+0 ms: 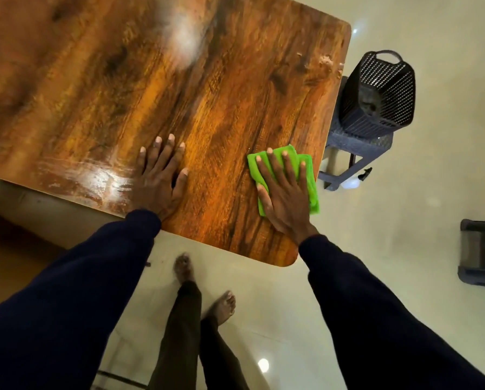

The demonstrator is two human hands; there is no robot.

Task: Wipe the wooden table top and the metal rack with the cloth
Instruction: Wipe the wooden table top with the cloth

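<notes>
A: Item: cloth [312,187], green, folded. Place?
B: Lower right of the frame, flat on the table [123,80] near its right edge. The right hand [283,192] presses it with straight fingers. The left hand [159,178] lies flat on the wood at centre, holding nothing.
A: Step?
B: Tabletop wiping, judged under way. The next move likely calls for a sweep toward the smeared patch [95,175] at lower left. The rack is not in view.

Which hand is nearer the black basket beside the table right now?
Right. The right hand presses the green cloth near the edge of the table top facing the black basket; the left hand lies flat farther from it.
</notes>
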